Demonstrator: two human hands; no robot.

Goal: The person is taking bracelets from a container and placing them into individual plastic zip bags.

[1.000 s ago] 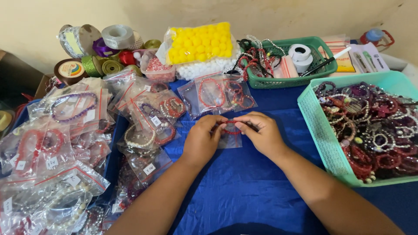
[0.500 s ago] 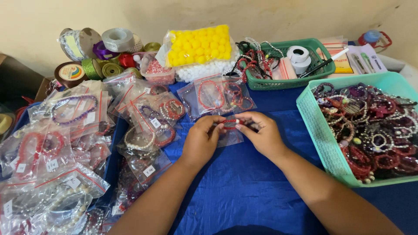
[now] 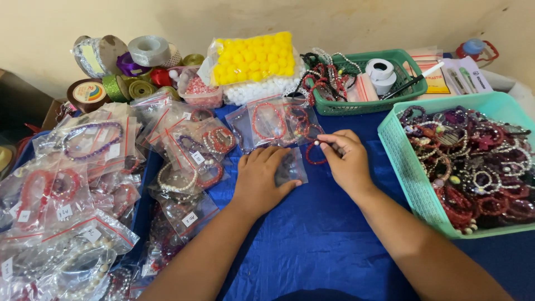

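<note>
Bagging step: the left hand point(image 3: 261, 181) lies flat, fingers spread, pinning a small clear bag point(image 3: 291, 167) to the blue worktop point(image 3: 317, 245). Just right of the bag, the right hand point(image 3: 346, 161) pinches a red bead bracelet point(image 3: 313, 155). The bag mouth probably needs opening before insertion.

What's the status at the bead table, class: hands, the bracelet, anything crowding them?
Left hand flat on small clear bag. Right hand pinching red bead bracelet at bag's mouth. Bagged bracelets close left, teal basket close right.

Glossy clear plastic bag point(image 3: 291, 167), shiny red beaded bracelet point(image 3: 315, 154), matt blue cloth point(image 3: 312, 239), ribbed teal plastic basket point(image 3: 404, 161).
</note>
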